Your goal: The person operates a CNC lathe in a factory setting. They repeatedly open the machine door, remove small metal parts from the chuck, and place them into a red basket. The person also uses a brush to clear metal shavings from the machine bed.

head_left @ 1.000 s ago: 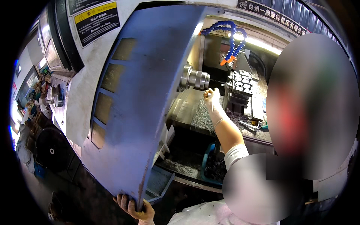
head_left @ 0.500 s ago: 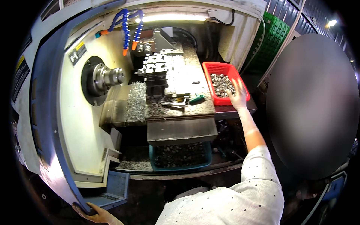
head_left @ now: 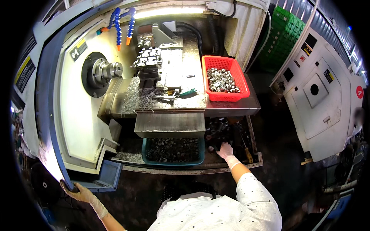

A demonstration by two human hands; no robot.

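At the lower left, my left hand (head_left: 81, 193), in a thin pale glove, is closed around the lower edge of the machine's curved blue door (head_left: 54, 144). My right hand (head_left: 226, 150), also gloved, is low in the machine's bottom tray, right of the teal bin (head_left: 203, 156) of dark metal pieces. Its fingers are curled down, and what they hold, if anything, is hidden. A small round-ended piece (head_left: 211, 148) lies beside the fingertips. Above stands a red plastic basket (head_left: 243, 86) holding many small shiny metal parts (head_left: 221, 81).
A spindle chuck (head_left: 111, 70) projects from the left wall. Tool blocks (head_left: 148, 59), a green-handled tool (head_left: 187, 93) and metal shavings (head_left: 148, 101) sit on the machine bed. A wooden-handled tool (head_left: 249, 156) lies right of my hand. Another white machine (head_left: 320, 92) stands at right.
My right hand has left the red basket and moved down into the bottom tray. My left hand stays on the door's edge. The view has shifted, showing the white machine at right.
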